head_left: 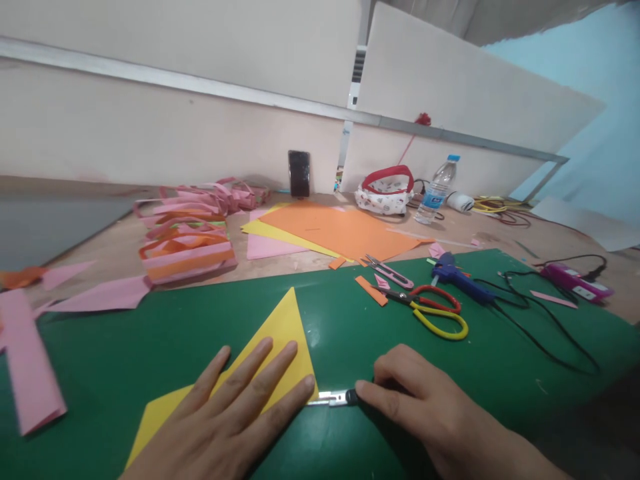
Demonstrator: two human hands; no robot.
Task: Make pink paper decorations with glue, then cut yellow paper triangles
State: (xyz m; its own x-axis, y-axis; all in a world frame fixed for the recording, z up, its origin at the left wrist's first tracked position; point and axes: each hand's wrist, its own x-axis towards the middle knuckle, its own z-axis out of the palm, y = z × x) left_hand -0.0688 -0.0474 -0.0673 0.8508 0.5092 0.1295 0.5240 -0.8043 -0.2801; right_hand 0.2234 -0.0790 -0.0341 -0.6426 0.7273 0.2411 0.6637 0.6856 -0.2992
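My left hand [235, 413] lies flat with its fingers spread on a folded yellow paper triangle [283, 330], pressing it onto the green cutting mat [175, 340]. Just to the right, my right hand [425, 407] is closed around a utility knife [336, 398]. Its metal blade end sits at the lower right edge of the yellow paper, beside my left fingertips.
Red-and-yellow scissors [435, 310], small snips [390, 270] and a blue glue gun [457, 277] with a black cord lie on the mat's far right. Behind are orange, yellow and pink sheets [330, 230], pink-orange paper baskets [187, 250], a phone [299, 173], a bottle [435, 190], and pink strips [27, 363] at left.
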